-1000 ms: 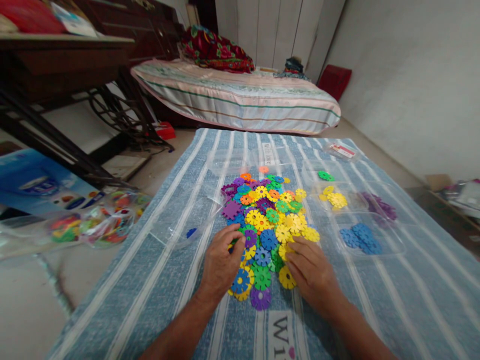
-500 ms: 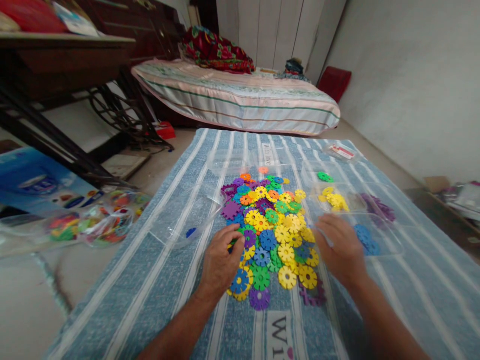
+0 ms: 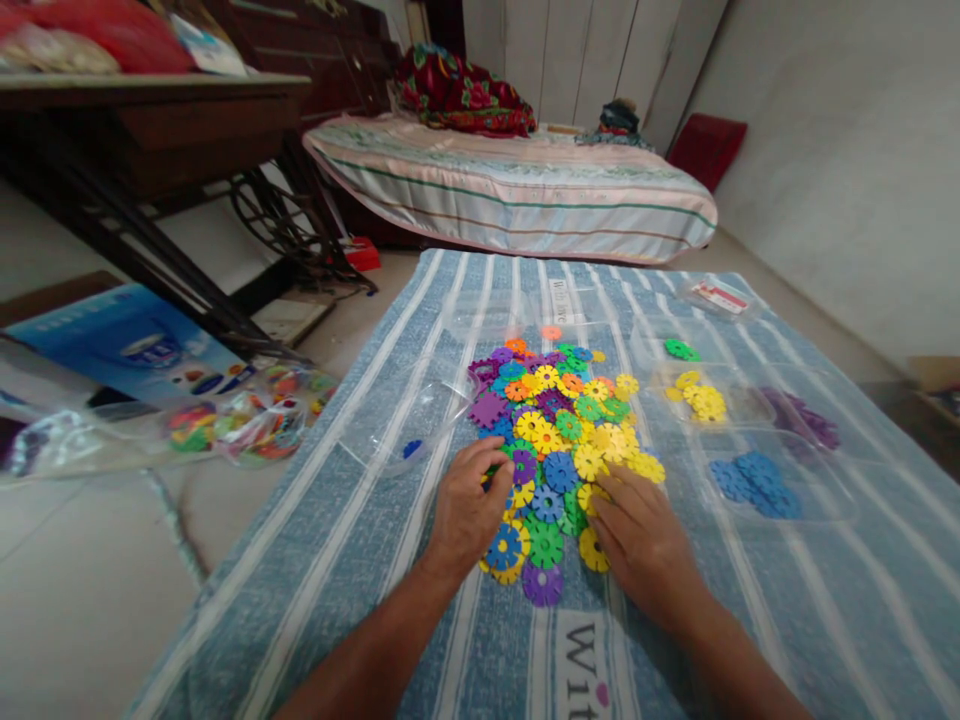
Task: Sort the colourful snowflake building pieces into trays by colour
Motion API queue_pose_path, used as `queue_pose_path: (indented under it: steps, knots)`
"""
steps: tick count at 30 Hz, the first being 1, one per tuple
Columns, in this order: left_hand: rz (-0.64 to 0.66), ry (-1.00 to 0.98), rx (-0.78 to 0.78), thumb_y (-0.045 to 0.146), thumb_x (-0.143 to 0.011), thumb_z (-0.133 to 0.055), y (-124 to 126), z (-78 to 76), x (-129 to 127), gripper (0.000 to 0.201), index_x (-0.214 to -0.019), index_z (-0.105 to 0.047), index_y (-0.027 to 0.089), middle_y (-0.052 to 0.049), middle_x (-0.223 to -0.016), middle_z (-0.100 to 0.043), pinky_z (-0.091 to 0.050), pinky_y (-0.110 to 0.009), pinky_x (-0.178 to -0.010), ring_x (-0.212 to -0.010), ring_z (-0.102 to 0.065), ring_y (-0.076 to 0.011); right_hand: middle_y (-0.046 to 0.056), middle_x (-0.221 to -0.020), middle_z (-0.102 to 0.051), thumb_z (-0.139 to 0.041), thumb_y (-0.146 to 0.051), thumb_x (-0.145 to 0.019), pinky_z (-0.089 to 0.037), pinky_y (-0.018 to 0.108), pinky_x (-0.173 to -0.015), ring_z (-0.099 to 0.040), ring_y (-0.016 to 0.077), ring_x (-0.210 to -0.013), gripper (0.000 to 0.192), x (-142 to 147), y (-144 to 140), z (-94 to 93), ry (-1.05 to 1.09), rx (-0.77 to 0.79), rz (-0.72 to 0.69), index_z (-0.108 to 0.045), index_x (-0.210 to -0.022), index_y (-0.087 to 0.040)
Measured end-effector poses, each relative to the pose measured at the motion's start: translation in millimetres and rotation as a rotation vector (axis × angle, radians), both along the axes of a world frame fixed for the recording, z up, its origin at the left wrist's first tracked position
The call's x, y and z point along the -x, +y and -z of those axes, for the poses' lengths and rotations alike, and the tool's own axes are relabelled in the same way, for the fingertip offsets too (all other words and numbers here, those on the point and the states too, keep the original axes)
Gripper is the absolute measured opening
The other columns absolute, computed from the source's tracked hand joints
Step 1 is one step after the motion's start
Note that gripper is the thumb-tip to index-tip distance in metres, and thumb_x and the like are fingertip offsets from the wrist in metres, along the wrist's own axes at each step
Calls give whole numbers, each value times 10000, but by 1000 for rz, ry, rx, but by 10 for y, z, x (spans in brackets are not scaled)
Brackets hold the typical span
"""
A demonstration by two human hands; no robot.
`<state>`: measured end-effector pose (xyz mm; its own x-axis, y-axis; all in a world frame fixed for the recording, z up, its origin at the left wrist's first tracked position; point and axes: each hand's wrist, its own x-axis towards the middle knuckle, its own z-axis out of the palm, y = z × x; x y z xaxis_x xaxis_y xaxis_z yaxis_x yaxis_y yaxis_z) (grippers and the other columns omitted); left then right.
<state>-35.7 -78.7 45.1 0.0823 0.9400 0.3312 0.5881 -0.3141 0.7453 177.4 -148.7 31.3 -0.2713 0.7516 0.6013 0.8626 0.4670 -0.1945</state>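
Note:
A heap of flat, notched plastic snowflake discs [image 3: 559, 472] in yellow, green, blue, purple and orange lies mid-table. At its left edge is my left hand [image 3: 471, 505], its fingers curled and the thumb near the fingertips; whatever lies between them is hidden. My right hand [image 3: 643, 535] reaches over the heap's right side, fingers extended and touching yellow discs, some covered by the palm. To the right, clear plastic trays hold sorted pieces: blue discs [image 3: 757, 485], yellow discs [image 3: 701, 398], purple pieces [image 3: 802, 420] and a green disc [image 3: 681, 350].
A clear tray at left holds a dark blue piece [image 3: 412, 449]. More clear trays [image 3: 487, 315] stand at the back, with a packet [image 3: 720, 297] at the far right corner. Bags of colourful pieces [image 3: 240, 425] lie left of the table; a bed [image 3: 517, 195] stands beyond.
My right hand has moved left from beside the trays onto the yellow discs. More of the blue discs' tray now shows. My left hand stays by the heap; the view has shifted slightly.

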Motion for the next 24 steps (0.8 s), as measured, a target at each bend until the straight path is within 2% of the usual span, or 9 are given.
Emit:
queue_pose_path:
  steps: [5,8,10,12,14,15,18,22,24]
  knots:
    - [2,-7,-1,264,-808,-532,1,-6,1,152,-761,-660,196,-76,-1038,-688,-479,-385,-947,-1006,-630,-203,91,-980,-671,-541,-126,-855,-522,449,-878,-608,221,-1007,159,-45,44,-82,61,-62,-41,-635,-970,-183]
    - [5,-5,8,264,-812,-524,1,-12,2,166,-756,-664,194,-76,-1034,-688,-480,-385,-945,-1003,-631,-204,91,-933,-676,-551,-133,-853,-529,411,-863,-623,206,-946,119,-275,195,-249,30,-128,-18,-636,-928,-170]
    - [3,-3,10,265,-814,-525,1,-9,4,166,-758,-665,194,-75,-1037,-687,-478,-386,-947,-1007,-630,-203,87,-897,-680,-561,-156,-850,-529,394,-850,-631,207,-912,88,-529,337,-398,-22,-212,78,-637,-895,-163]
    - [0,-4,9,263,-815,-528,0,0,5,162,-769,-665,191,-78,-1040,-686,-477,-386,-948,-1010,-628,-202,82,-847,-681,-570,-194,-843,-528,393,-822,-640,214,-857,79,-785,468,-541,-63,-333,283,-640,-858,-160]
    - [0,-7,8,259,-814,-532,-1,11,7,155,-771,-665,190,-80,-1043,-685,-480,-387,-944,-1011,-627,-203,86,-828,-678,-578,-231,-837,-524,396,-796,-641,225,-831,100,-929,544,-632,-79,-400,458,-644,-852,-157]
    - [0,-9,5,256,-813,-533,-2,16,8,152,-768,-663,192,-80,-1043,-685,-481,-387,-943,-1010,-627,-202,87,-832,-676,-581,-241,-835,-522,399,-797,-640,228,-835,106,-930,552,-646,-73,-399,481,-643,-858,-159]
    - [0,-12,5,253,-813,-534,-5,23,8,146,-758,-659,199,-75,-1046,-685,-479,-385,-948,-1011,-627,-198,82,-892,-671,-588,-238,-839,-516,416,-846,-631,224,-906,91,-615,449,-560,-7,-290,293,-633,-892,-180]
    - [-4,-7,12,250,-817,-522,-4,15,3,156,-764,-658,196,-78,-1042,-686,-477,-382,-953,-1013,-628,-197,109,-1043,-642,-597,-247,-834,-502,445,-903,-549,258,-1114,151,203,145,-339,75,-54,-45,-617,-970,-183]
    - [-10,-4,9,245,-817,-514,0,8,3,160,-774,-659,196,-77,-1033,-690,-480,-385,-951,-1004,-631,-195,136,-1109,-624,-624,-283,-811,-471,475,-941,-499,288,-1179,223,555,22,-258,71,58,-127,-615,-995,-157]
